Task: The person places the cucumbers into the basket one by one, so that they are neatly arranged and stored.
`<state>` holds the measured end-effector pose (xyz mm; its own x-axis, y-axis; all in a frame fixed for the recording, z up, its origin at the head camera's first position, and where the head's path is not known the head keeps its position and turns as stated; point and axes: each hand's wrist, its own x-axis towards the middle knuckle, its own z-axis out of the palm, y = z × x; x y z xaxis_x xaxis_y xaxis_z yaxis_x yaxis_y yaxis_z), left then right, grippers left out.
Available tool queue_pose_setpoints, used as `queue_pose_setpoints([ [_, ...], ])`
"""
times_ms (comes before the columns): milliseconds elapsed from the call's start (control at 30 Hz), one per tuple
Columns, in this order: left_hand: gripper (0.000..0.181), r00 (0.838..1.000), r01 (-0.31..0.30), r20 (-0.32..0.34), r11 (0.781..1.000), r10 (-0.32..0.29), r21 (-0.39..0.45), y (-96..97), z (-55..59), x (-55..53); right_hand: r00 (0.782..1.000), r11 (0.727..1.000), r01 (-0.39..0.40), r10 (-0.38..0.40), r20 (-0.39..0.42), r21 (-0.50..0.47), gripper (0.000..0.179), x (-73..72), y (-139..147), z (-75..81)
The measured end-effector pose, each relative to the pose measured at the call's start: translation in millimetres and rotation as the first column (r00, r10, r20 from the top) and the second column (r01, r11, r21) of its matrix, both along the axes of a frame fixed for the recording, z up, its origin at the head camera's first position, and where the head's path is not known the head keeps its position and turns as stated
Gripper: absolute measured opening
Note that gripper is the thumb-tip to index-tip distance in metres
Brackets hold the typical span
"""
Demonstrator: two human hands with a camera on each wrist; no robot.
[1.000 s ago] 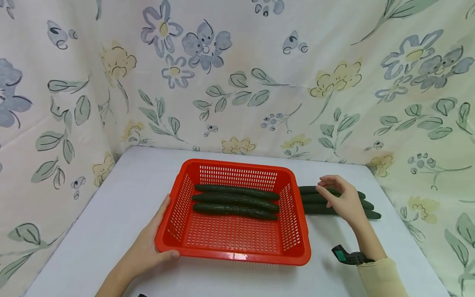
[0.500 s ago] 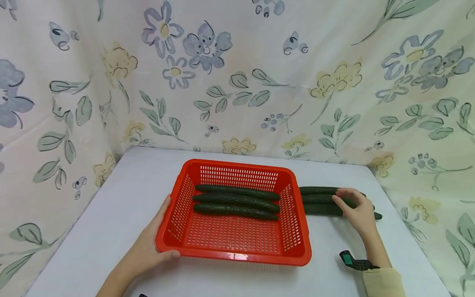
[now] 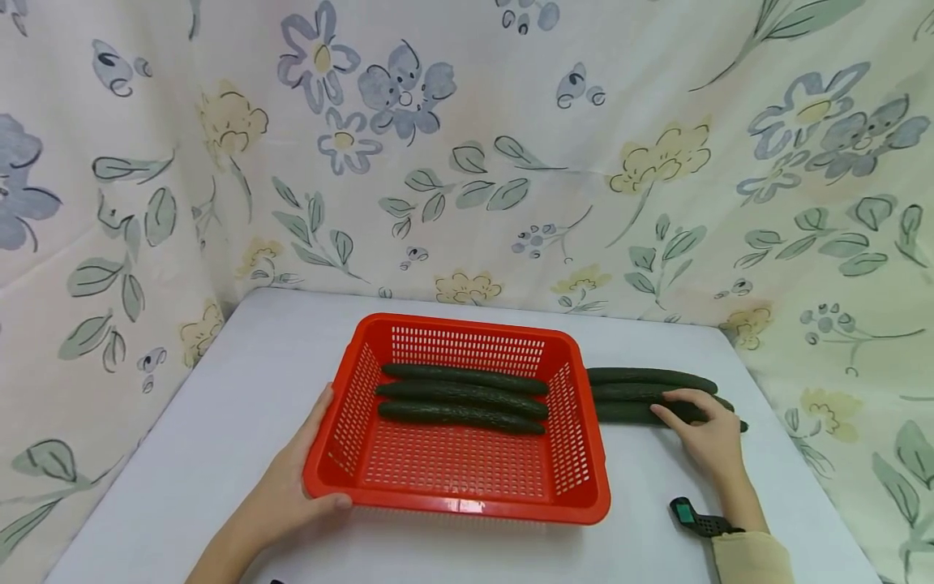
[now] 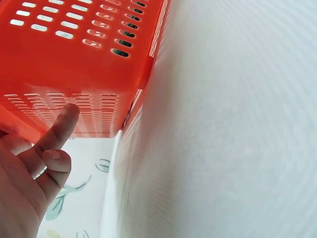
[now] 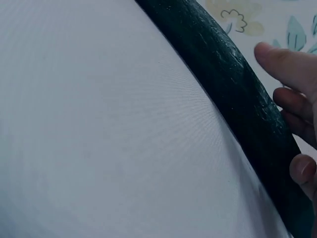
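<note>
Three dark green cucumbers (image 3: 461, 394) lie side by side in a red plastic basket (image 3: 467, 508). My left hand (image 3: 288, 478) holds the basket's near left corner, thumb over the rim and fingers along the side. In the left wrist view, the fingers (image 4: 64, 124) spread against the perforated wall. To the right of the basket, more cucumbers (image 3: 653, 376) rest on the table. My right hand (image 3: 708, 426) is over the nearest cucumber (image 5: 228, 74), fingers bent and apart from the thumb. In the right wrist view, the thumb overlaps its upper edge, while the index fingertip sits clear of it.
A white cloth covers the table (image 3: 241, 365). Behind and on both sides hangs a floral curtain (image 3: 467, 162). The right-hand cucumbers lie close to the basket's right wall.
My right hand has come down and toward me, from above the farther cucumbers to the nearest one. The left hand and the basket stay in place.
</note>
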<state>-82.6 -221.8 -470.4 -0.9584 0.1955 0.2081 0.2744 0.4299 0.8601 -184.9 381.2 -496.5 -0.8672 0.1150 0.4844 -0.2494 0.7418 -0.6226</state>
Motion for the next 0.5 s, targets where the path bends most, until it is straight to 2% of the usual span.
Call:
queue_pose_setpoints([
  [167,0.131,1.000,0.004,0.008,1.000,-0.004,0.008,0.2,0.5,-0.2,0.994,0.997,-0.072,0.073,-0.083,0.015,0.033,0.8,3.3,-6.7],
  [367,0.131,1.000,-0.006,0.014,1.000,0.006,0.007,0.2,1.3,1.0,0.990,0.984,-0.132,0.137,-0.027,0.121,0.051,0.1,9.8,-9.0],
  [500,0.130,1.000,-0.005,0.017,1.000,0.005,0.015,0.7,1.2,0.6,0.988,0.976,-0.154,0.156,-0.001,0.153,0.049,-0.5,15.1,-10.2],
])
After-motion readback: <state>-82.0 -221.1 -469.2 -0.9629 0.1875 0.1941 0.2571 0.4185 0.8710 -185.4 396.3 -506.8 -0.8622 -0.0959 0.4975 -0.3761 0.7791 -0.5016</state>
